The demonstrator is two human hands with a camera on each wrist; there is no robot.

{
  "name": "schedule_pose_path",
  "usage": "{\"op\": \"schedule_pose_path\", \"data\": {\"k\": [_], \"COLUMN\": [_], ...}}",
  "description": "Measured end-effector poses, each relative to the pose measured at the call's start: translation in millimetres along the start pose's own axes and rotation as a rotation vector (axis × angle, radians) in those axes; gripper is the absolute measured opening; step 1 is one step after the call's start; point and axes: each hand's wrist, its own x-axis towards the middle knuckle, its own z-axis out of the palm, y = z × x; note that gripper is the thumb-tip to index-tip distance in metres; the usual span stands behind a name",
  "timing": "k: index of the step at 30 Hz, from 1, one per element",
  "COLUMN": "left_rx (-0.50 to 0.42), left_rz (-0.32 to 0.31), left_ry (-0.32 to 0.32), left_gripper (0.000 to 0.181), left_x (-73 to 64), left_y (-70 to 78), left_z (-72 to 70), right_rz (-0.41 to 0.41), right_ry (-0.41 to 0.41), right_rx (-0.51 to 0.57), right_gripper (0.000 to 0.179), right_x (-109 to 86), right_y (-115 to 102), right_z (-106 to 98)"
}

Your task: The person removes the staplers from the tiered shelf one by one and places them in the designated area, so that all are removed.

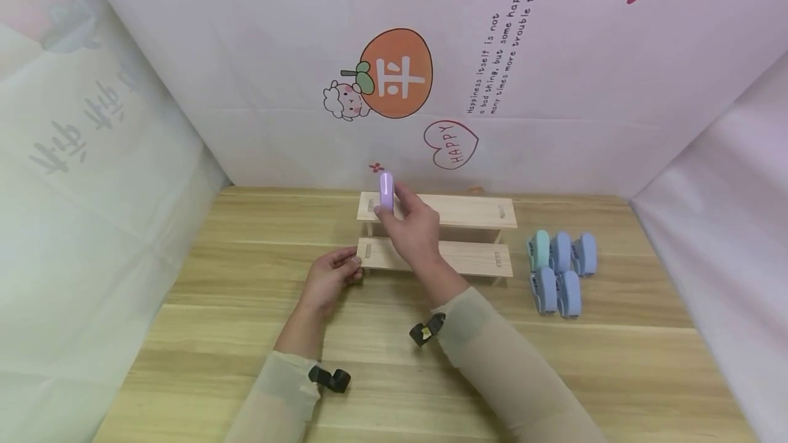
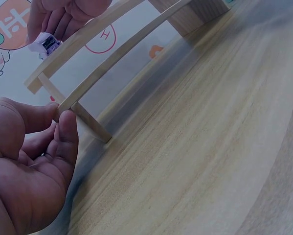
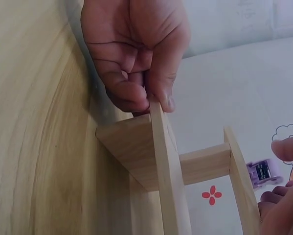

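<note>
A two-tier wooden shelf [image 1: 462, 257] stands on the table near the back wall. My left hand [image 1: 329, 282] pinches the left end of its lower board [image 2: 95, 76] between thumb and fingers. Above the left end of the upper board [image 1: 458, 210], my right hand [image 1: 415, 230] holds a small purple stapler [image 1: 386, 190] between thumb and fingers. The stapler's underside, with dark and metal parts, shows in the right wrist view, close against the upper board. To the right of the shelf sit a mint-green stapler [image 1: 538, 250] and several blue staplers [image 1: 560, 251].
The wood-grain table [image 1: 246, 333] runs up to a white printed cloth [image 1: 277, 87] at the back. More white cloth [image 1: 708, 224] hangs at the right side, and cloth also closes off the left.
</note>
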Motion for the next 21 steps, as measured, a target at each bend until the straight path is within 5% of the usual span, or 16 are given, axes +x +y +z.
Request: {"op": "schedule_pose_path", "data": {"k": [21], "left_rx": [0.004], "left_rz": [-0.005], "left_ry": [-0.001], "left_gripper": [0.037], "left_x": [0.1], "left_y": [1.5], "left_z": [-0.1], "right_rz": [0.062], "right_ry": [0.011], "right_rx": [-0.130], "right_gripper": [0.059], "right_x": [5.1], "right_y": [-8.8], "right_z": [12.3]}}
